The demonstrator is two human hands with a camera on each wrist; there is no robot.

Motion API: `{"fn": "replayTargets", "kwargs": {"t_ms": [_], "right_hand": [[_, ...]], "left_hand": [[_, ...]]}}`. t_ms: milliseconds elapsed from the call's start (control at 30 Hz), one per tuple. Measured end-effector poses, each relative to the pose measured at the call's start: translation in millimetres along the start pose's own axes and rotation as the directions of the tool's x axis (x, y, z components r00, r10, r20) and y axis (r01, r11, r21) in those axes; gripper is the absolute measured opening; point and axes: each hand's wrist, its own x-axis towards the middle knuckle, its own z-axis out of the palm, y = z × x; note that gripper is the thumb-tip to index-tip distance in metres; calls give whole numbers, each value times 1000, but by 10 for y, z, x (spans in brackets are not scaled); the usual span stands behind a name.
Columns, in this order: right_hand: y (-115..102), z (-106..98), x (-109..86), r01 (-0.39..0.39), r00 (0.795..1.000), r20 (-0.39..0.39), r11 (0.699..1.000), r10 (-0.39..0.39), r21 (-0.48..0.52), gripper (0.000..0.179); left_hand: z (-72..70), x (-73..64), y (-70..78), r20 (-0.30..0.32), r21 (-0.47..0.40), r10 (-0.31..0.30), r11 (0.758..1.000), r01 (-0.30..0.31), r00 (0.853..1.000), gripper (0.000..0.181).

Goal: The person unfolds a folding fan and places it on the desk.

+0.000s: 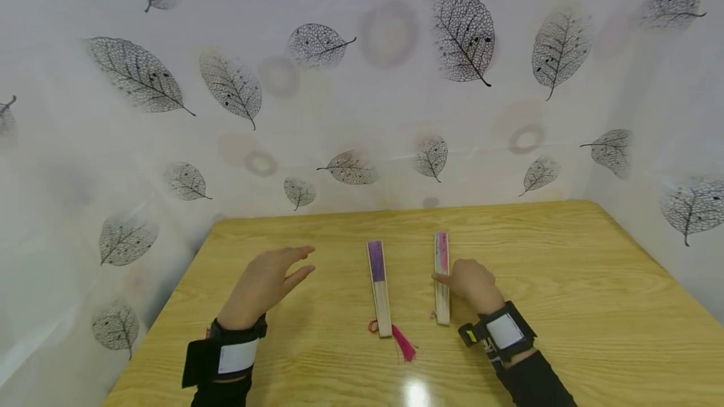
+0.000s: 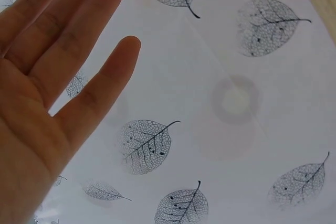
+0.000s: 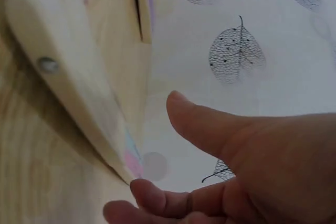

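Observation:
Two closed folding fans with pale wooden ribs lie on the table. One fan has a purple section [image 1: 376, 261], and a magenta tassel [image 1: 404, 343] lies by its lower end. The other, a pink and light-blue fan [image 1: 442, 303], lies to its right; the right wrist view shows its ribs and a round metal rivet [image 3: 48, 65] up close. My right hand [image 1: 474, 282] is over this fan's right side, thumb and fingers apart, the thumb overlapping the fan in the head view. Left of the purple fan, my left hand [image 1: 266, 284] hovers with fingers extended and thumb spread, holding nothing.
The wood-grain table [image 1: 565, 281] has rounded far corners. Behind it and at both sides hangs a pale cloth [image 1: 390, 112] printed with dark leaf skeletons. Each wrist carries a strapped camera band, and a bright light reflection shows near the table's front.

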Motion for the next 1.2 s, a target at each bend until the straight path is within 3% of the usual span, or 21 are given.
{"fn": "replayTargets", "kwargs": {"t_ms": [133, 433, 633, 733, 833, 900, 1000, 1100, 1200], "right_hand": [[18, 79, 27, 28, 999, 27, 1000, -28, 12, 48], [-23, 142, 124, 77, 997, 11, 997, -77, 20, 42], [-26, 30, 110, 119, 993, -37, 984, -115, 131, 36], [-82, -127, 2, 136, 989, -90, 972, -120, 194, 37], [-189, -306, -195, 174, 978, -155, 959, -141, 224, 37], [-281, -405, -361, 223, 960, -218, 949, -175, 223, 37], [-441, -500, -581, 302, 924, -300, 934, -237, 193, 38], [-599, -535, -710, 359, 882, -376, 922, -284, 146, 38], [-700, -534, -767, 394, 842, -441, 913, -311, 107, 36]], "left_hand": [[8, 7, 14, 1, -4, 2, 1000, -2, 1000, 34], [13, 31, 23, -10, 12, 29, 1000, -28, 1000, 33], [174, 92, 120, -121, 46, -2, 999, 8, 993, 30], [341, 149, 281, -145, -38, -42, 999, 37, 988, 26], [498, 213, 508, -94, -193, -39, 981, 20, 995, 24], [560, 273, 678, -48, -325, -19, 946, 2, 999, 26], [566, 410, 922, 7, -507, -6, 862, 8, 1000, 33], [492, 572, 1114, 45, -668, -49, 742, 67, 998, 39], [415, 691, 1216, 79, -781, -122, 610, 137, 989, 37]]}}
